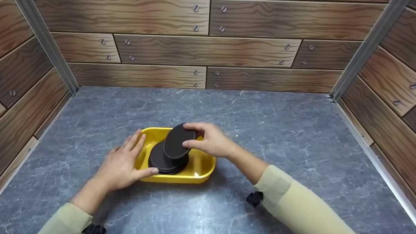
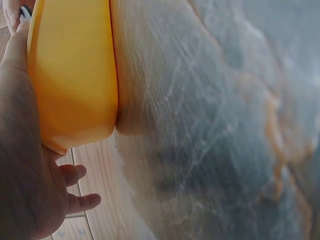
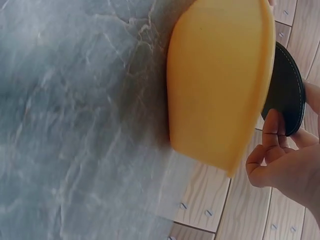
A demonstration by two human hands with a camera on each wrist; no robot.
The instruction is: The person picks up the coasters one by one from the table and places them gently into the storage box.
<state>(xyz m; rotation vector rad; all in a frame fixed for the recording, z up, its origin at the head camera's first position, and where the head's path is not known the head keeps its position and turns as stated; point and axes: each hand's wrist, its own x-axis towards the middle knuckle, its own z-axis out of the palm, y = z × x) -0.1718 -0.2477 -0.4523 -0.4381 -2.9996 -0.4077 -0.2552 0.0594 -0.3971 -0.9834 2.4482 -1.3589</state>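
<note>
My right hand point(image 1: 212, 139) pinches a round black coaster point(image 1: 180, 142) between thumb and fingers, tilted above the tray. Pale stitching runs along the rim of that coaster point(image 3: 287, 90) in the right wrist view. Below it, a stack of several similar black coasters point(image 1: 161, 158) sits inside a yellow plastic tray point(image 1: 178, 179), towards its left side. The held coaster overlaps the stack; whether they touch I cannot tell. Spread over the tray's left end, my left hand point(image 1: 121, 166) touches the rim with fairly straight fingers, its thumb across the front left corner.
The tray stands on a grey marbled tabletop point(image 1: 283, 133). Wood-patterned panels point(image 1: 207, 51) enclose the back and both sides, with metal corner posts point(image 1: 364, 49) between them. Dark straps with small devices point(image 1: 254, 199) sit at the sleeve cuffs.
</note>
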